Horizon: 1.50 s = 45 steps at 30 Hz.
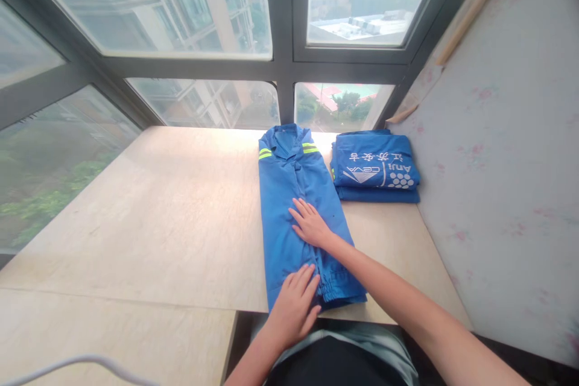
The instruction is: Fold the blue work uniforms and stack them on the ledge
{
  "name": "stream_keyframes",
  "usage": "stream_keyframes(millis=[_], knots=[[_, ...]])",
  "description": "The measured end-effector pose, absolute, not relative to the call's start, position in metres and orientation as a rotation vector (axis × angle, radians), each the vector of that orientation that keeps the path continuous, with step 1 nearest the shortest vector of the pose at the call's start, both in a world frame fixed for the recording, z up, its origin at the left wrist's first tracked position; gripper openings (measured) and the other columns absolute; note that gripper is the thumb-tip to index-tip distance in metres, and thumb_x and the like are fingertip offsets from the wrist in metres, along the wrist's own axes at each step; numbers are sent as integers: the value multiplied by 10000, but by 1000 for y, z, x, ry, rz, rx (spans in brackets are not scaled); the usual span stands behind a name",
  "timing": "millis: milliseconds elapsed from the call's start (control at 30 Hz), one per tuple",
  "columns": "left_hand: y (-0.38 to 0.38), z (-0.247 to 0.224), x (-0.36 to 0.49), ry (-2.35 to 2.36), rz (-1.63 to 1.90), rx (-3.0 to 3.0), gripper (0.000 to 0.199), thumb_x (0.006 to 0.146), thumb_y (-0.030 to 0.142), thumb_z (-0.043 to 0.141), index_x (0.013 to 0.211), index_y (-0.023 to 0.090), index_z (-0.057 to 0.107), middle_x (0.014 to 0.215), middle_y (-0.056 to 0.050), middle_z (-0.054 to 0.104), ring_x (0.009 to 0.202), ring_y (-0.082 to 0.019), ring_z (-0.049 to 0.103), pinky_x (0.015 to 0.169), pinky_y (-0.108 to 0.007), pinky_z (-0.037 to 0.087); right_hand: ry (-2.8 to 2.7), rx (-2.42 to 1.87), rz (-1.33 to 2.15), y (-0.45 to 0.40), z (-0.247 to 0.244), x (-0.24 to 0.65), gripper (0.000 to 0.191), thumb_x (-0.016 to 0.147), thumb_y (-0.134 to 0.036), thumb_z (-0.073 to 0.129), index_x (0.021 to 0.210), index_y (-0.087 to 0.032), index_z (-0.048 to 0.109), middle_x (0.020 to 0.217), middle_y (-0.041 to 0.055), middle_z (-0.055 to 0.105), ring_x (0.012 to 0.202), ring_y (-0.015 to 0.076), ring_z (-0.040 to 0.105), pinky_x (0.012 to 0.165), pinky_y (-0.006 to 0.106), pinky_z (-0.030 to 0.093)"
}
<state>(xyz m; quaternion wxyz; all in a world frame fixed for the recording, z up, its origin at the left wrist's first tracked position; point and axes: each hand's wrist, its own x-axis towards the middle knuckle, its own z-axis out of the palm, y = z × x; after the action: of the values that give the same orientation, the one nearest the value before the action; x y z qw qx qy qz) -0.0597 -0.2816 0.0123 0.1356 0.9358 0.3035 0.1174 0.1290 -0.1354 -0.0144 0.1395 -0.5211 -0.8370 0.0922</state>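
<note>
A blue jacket [283,217] with yellow-green shoulder stripes lies folded into a long strip, its collar toward the window and its gathered hem at the near table edge. My right hand [311,224] rests flat on the middle of the jacket, fingers spread. Lower down, near the hem, my left hand [296,301] lies on the cloth with its fingers apart. Neither hand holds anything. Beside the jacket on the right is a stack of folded blue clothes [375,163] with white printing on top.
The pale wooden table [181,211] reaches to a grey window frame [283,66]. A flower-patterned wall [497,163] borders the right side. A white cable [90,359] crosses the lower left corner.
</note>
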Motion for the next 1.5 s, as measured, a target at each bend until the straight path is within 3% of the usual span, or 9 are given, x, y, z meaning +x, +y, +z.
stream_keyframes(millis=[133,300,400,533,733,967,1267,1433,1500], knots=[[-276,11,-98,856,564,2764,483,960,287,534,1425,160,492,1459,-150,537,1395,-282,435,1117,-447,376,-2413,-1426,280,-201,6,155,571,967,-327,515,1508,-173,420,1647,150,189,1515,320,190,1192,528,264],[-272,-6,-130,784,345,2861,795,866,567,641,1512,174,395,1544,-138,441,1458,-351,315,1141,-509,337,-2622,-1228,434,-284,17,190,694,924,-490,577,1548,-291,348,1653,85,202,1513,340,182,1197,600,189],[-271,-14,-131,749,213,2872,808,838,370,677,1545,179,334,1591,-106,372,1482,-342,261,1167,-514,292,-2675,-1231,503,-308,13,188,841,875,-544,625,1582,-271,261,1651,98,202,1515,358,158,1198,625,144],[-274,-14,-125,770,121,2885,891,721,79,584,1559,185,301,1627,-81,300,1505,-331,210,1186,-521,251,-2679,-1276,452,-318,1,169,876,837,-417,695,1582,-290,252,1662,81,159,1525,358,101,1202,629,100],[-285,-12,-128,731,134,2878,923,678,49,570,1554,170,307,1630,-126,280,1512,-354,187,1178,-558,282,-2605,-1233,165,-335,-25,154,638,901,-292,609,1508,-271,412,1612,86,321,1481,351,260,1179,612,212],[-298,-24,-150,596,465,2923,570,943,75,447,1494,218,424,1518,-131,476,1445,-254,380,1132,-435,404,-2367,-1249,-121,-361,-37,137,359,965,-167,488,1282,-267,623,1390,66,605,1325,295,498,1056,514,420],[-291,-23,-141,775,752,2553,558,975,293,511,1516,217,396,1413,-149,585,1343,-263,523,1061,-421,467,-2608,-1364,511,-321,41,151,377,935,-143,519,1288,-255,594,1293,75,653,1052,215,663,845,306,531],[-270,52,-150,683,310,2026,733,808,434,751,1475,306,475,1439,-87,574,1268,-282,588,1050,-394,494,-2728,-1321,948,-295,109,163,339,893,-163,535,1195,-277,639,1107,31,704,912,192,694,743,251,487],[-241,85,-148,627,199,1826,614,822,454,734,1398,316,575,1419,-61,594,1287,-301,570,1067,-427,480,-2781,-1291,976,-290,122,163,346,883,-163,540,1192,-278,645,1115,36,706,885,193,697,723,249,472]])
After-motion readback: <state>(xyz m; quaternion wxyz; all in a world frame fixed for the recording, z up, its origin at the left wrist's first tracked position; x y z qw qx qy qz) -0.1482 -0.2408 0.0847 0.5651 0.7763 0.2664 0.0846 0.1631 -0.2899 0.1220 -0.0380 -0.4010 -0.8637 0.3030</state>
